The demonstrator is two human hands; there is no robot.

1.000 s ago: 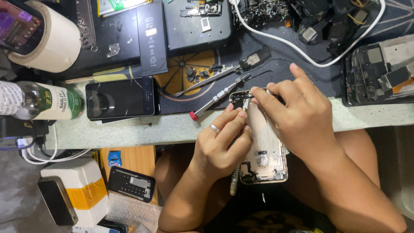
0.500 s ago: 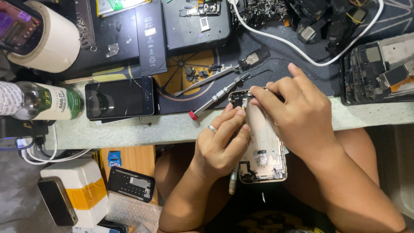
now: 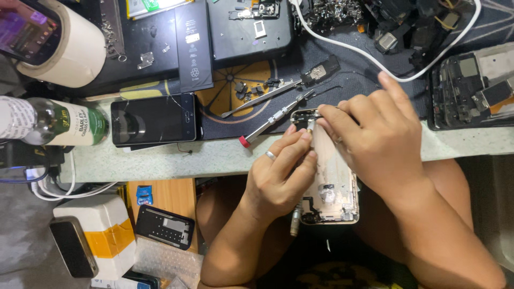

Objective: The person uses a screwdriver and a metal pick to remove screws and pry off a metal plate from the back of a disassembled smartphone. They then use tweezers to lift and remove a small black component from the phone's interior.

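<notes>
Your left hand (image 3: 281, 174) clamps the opened phone shell (image 3: 332, 182) against the counter (image 3: 214, 155) edge over your lap to steady it, while your right hand (image 3: 375, 139) pinches together at its top corner, beside the red-tipped screwdriver (image 3: 273, 120).

Both hands work on an opened phone housing (image 3: 332, 176) at the table (image 3: 214, 158) edge: left hand (image 3: 281, 176) steadies it, right hand (image 3: 375, 144) covers its top. A red-tipped screwdriver (image 3: 270, 120) lies near.

An opened pale phone housing (image 3: 333, 184) lies lengthwise over the bench edge, innards exposed.
</notes>
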